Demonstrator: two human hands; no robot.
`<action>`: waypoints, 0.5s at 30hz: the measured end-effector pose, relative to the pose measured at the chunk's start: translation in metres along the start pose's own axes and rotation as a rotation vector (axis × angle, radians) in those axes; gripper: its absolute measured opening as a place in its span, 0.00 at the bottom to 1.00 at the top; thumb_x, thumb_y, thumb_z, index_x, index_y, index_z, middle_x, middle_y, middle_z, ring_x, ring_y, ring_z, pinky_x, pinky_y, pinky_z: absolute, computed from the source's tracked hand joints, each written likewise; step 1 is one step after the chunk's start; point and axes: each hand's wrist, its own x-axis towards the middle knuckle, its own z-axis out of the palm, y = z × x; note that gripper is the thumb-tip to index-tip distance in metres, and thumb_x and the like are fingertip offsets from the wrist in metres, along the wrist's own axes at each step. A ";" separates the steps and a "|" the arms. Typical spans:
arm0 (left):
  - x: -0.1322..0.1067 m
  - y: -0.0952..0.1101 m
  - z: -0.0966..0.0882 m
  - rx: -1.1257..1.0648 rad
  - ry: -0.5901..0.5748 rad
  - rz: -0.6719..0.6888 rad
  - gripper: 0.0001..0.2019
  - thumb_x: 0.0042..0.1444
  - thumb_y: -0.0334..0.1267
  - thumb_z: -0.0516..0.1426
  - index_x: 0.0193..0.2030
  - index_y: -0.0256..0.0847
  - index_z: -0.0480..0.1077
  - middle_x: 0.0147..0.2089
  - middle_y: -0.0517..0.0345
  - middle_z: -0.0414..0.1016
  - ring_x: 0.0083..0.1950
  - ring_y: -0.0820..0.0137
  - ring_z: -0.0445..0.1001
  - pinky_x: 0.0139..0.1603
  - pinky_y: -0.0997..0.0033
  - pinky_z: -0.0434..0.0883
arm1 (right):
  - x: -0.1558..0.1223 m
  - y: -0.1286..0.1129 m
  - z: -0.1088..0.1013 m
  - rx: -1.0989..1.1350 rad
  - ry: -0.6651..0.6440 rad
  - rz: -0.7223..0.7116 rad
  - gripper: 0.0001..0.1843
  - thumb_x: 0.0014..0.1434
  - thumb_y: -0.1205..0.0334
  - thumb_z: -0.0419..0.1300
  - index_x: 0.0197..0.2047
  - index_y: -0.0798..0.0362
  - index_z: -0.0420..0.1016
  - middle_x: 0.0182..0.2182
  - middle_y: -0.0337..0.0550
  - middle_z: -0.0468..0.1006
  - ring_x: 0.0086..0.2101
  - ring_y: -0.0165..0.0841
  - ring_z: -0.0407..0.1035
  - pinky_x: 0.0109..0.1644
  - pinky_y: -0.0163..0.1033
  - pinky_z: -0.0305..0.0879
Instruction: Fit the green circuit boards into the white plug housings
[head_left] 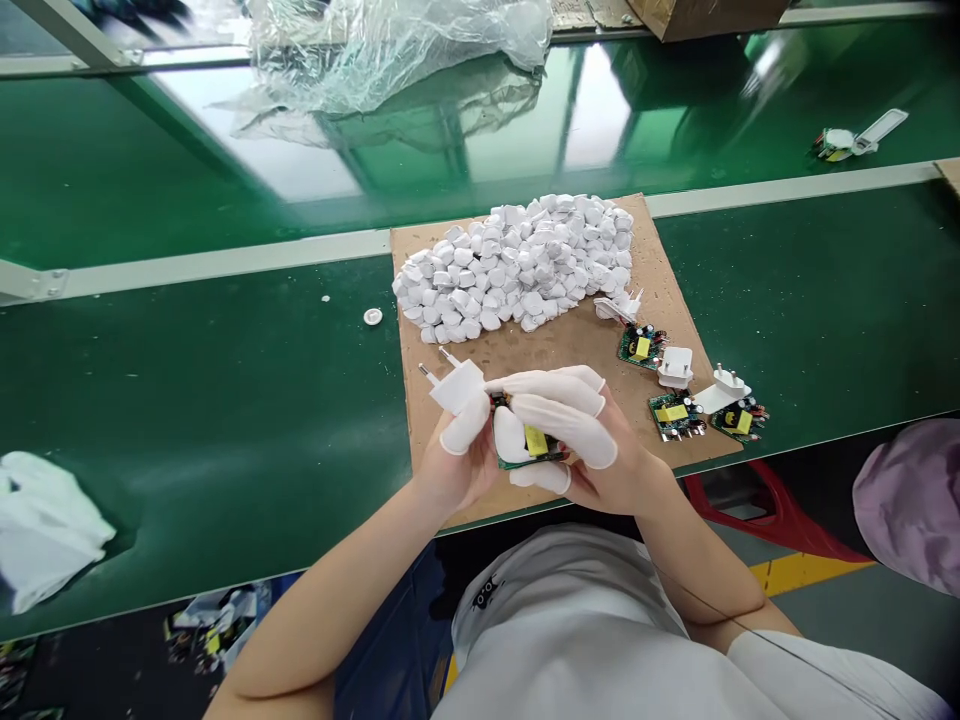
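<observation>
My left hand [456,462], with white finger cots on, is closed around a white two-pin plug housing [456,386], its pins pointing up and left. My right hand [574,420], also in finger cots, is closed on a small green circuit board [535,441] with a yellow transformer. Both hands meet over the cardboard, and the fingers hide much of the board. Right of my right hand lie several circuit boards [676,414] and white plug housings [676,366]. A heap of small white pieces [525,262] lies beyond my hands.
A cardboard sheet [480,350] rests on the green bench [225,400]. On the left are a small white round part [373,317] and a white bag [49,525]. Clear plastic [390,60] lies at the back. Another board with a white part [855,140] sits at the far right.
</observation>
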 end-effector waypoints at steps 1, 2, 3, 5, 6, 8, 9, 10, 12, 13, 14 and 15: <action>-0.001 0.001 0.002 0.020 -0.034 0.009 0.26 0.37 0.58 0.82 0.35 0.45 0.81 0.35 0.56 0.85 0.55 0.49 0.87 0.45 0.62 0.83 | 0.001 0.000 -0.001 0.001 -0.003 -0.006 0.20 0.81 0.55 0.57 0.71 0.51 0.70 0.60 0.57 0.83 0.62 0.43 0.77 0.64 0.50 0.78; -0.002 0.002 0.003 0.038 -0.070 0.015 0.26 0.39 0.58 0.82 0.35 0.46 0.81 0.36 0.56 0.85 0.55 0.49 0.87 0.45 0.62 0.83 | 0.001 0.000 -0.002 0.003 0.002 -0.016 0.22 0.81 0.55 0.58 0.72 0.51 0.69 0.60 0.58 0.82 0.63 0.44 0.77 0.64 0.50 0.78; -0.002 0.002 0.004 0.051 -0.101 0.021 0.25 0.39 0.57 0.82 0.35 0.46 0.81 0.35 0.56 0.85 0.54 0.49 0.87 0.44 0.62 0.83 | 0.000 0.002 -0.002 0.009 0.010 -0.019 0.24 0.81 0.55 0.58 0.74 0.51 0.68 0.61 0.59 0.82 0.63 0.45 0.76 0.64 0.51 0.78; -0.002 0.000 0.003 0.074 -0.149 0.038 0.24 0.38 0.56 0.82 0.34 0.47 0.81 0.33 0.56 0.84 0.51 0.50 0.88 0.41 0.63 0.82 | -0.002 0.005 -0.003 0.034 0.021 -0.005 0.28 0.80 0.55 0.59 0.78 0.50 0.64 0.62 0.58 0.80 0.64 0.47 0.75 0.65 0.53 0.78; -0.001 -0.001 0.002 0.083 -0.163 0.042 0.24 0.38 0.55 0.82 0.35 0.47 0.82 0.33 0.55 0.84 0.51 0.49 0.88 0.40 0.63 0.82 | -0.004 0.006 -0.003 0.041 0.019 0.005 0.29 0.80 0.54 0.59 0.79 0.49 0.62 0.63 0.58 0.80 0.64 0.48 0.75 0.65 0.54 0.78; 0.000 -0.004 0.000 0.095 -0.174 0.043 0.25 0.39 0.53 0.82 0.41 0.48 0.84 0.38 0.53 0.86 0.52 0.48 0.87 0.41 0.60 0.83 | -0.007 0.005 -0.002 0.033 -0.013 0.020 0.30 0.79 0.54 0.60 0.79 0.46 0.61 0.65 0.57 0.78 0.63 0.48 0.75 0.66 0.55 0.77; 0.001 -0.005 0.000 0.103 -0.179 0.043 0.27 0.39 0.52 0.82 0.46 0.49 0.85 0.42 0.51 0.88 0.53 0.47 0.87 0.44 0.59 0.84 | -0.009 0.003 -0.003 0.026 -0.029 0.020 0.30 0.79 0.54 0.61 0.79 0.45 0.62 0.66 0.57 0.77 0.64 0.48 0.75 0.67 0.56 0.76; 0.001 -0.006 -0.001 0.114 -0.197 0.047 0.29 0.40 0.51 0.82 0.49 0.50 0.85 0.44 0.50 0.88 0.54 0.47 0.87 0.46 0.57 0.84 | -0.010 0.000 -0.003 0.033 -0.034 0.021 0.31 0.78 0.54 0.62 0.78 0.43 0.61 0.66 0.57 0.77 0.64 0.48 0.75 0.68 0.56 0.75; 0.003 -0.007 -0.002 0.123 -0.277 0.068 0.28 0.45 0.52 0.81 0.53 0.50 0.86 0.45 0.49 0.88 0.52 0.47 0.87 0.49 0.55 0.84 | -0.011 -0.007 -0.007 0.148 -0.038 0.091 0.34 0.77 0.53 0.64 0.79 0.43 0.57 0.66 0.57 0.77 0.64 0.47 0.75 0.69 0.55 0.76; 0.003 -0.007 -0.003 0.117 -0.350 0.074 0.27 0.47 0.54 0.79 0.53 0.49 0.86 0.43 0.49 0.88 0.49 0.49 0.87 0.49 0.55 0.84 | -0.010 -0.008 -0.011 0.257 -0.042 0.177 0.36 0.77 0.50 0.63 0.80 0.43 0.53 0.65 0.57 0.77 0.63 0.46 0.77 0.67 0.54 0.78; 0.004 -0.007 -0.004 0.105 -0.426 0.073 0.27 0.50 0.57 0.78 0.54 0.49 0.86 0.42 0.48 0.88 0.46 0.51 0.87 0.48 0.55 0.84 | -0.008 -0.006 -0.017 0.383 -0.049 0.288 0.37 0.78 0.47 0.60 0.81 0.45 0.50 0.63 0.57 0.79 0.61 0.44 0.79 0.64 0.52 0.80; 0.005 -0.006 -0.005 0.093 -0.488 0.065 0.27 0.53 0.60 0.76 0.56 0.49 0.86 0.43 0.48 0.88 0.44 0.53 0.87 0.47 0.56 0.84 | -0.005 0.000 -0.025 0.507 -0.068 0.417 0.37 0.79 0.44 0.57 0.81 0.46 0.50 0.60 0.56 0.81 0.57 0.43 0.81 0.59 0.50 0.83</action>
